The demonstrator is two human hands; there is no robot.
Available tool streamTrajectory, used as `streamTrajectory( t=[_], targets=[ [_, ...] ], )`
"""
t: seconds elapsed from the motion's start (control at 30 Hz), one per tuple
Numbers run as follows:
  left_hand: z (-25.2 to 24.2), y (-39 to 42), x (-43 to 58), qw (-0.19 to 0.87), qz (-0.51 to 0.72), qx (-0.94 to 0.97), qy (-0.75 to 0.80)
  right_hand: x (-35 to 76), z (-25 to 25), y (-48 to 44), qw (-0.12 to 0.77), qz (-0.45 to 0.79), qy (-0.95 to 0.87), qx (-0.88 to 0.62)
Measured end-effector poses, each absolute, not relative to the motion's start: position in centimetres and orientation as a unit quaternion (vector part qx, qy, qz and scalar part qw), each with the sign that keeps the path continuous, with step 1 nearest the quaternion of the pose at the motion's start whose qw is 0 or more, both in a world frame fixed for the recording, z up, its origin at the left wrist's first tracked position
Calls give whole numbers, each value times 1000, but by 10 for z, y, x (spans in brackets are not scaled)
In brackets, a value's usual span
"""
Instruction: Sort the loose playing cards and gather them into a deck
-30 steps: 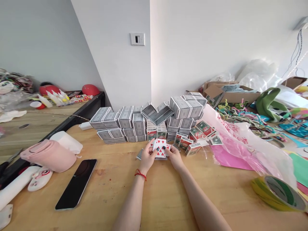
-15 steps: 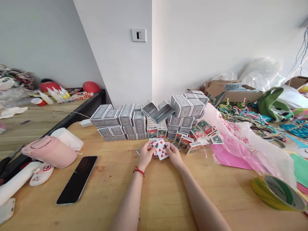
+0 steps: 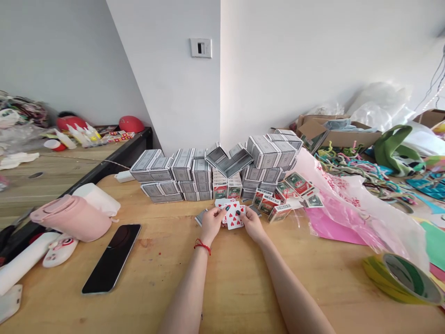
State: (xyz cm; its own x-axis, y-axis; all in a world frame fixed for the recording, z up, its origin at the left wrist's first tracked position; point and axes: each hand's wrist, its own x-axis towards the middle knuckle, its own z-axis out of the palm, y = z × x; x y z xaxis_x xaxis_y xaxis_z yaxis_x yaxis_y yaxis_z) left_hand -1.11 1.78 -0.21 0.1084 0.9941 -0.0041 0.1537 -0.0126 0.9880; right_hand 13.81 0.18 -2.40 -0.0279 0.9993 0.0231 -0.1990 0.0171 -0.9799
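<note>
Several playing cards (image 3: 235, 219) with red hearts face me between my two hands, overlapping at slight angles. My left hand (image 3: 212, 223), with a red string bracelet at the wrist, pinches their left side, thumb on the face. On the right side my right hand (image 3: 253, 223) pinches the cards, its thumb also on the face. Another card (image 3: 219, 202) shows behind them, and a grey-backed card (image 3: 200, 217) lies on the table beside my left hand. Just beyond stand blocks folded from grey-backed cards (image 3: 182, 164) in two layers, with a V-shaped pair (image 3: 228, 162) resting on card boxes (image 3: 219, 190).
More card boxes (image 3: 279, 212) lie right of my hands, by pink plastic wrap (image 3: 333, 199). A yellow tape roll (image 3: 399, 278) lies at the front right. Leftward are a black phone (image 3: 111, 259) and a pink case (image 3: 71, 217). A wall stands behind the blocks.
The held cards have shifted slightly against each other, and the front one stands straighter. Both hands keep their pinch in nearly the same place.
</note>
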Motion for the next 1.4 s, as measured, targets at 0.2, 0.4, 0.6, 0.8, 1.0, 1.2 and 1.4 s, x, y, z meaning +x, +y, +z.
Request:
streamTrajectory(
  t=[0.2,0.4,0.6,0.8,1.0,1.2,1.4],
  targets=[
    [-6,21,-11,433,486,581,489,136,-24,3,536,559,-459,-436],
    [-4,19,-11,406,477,599,500,135,-21,1,535,556,-466,-433],
    [-3,17,-10,384,473,606,511,133,-15,-1,524,562,-467,-437],
    [-4,17,-10,361,469,620,515,133,-17,0,526,562,-461,-441],
    [-3,17,-9,357,468,620,520,134,-18,2,526,573,-455,-432],
    [-1,16,-8,352,469,619,522,134,-19,3,521,560,-457,-453],
    [0,16,-7,338,470,616,533,134,-18,3,517,549,-470,-460]
  ],
)
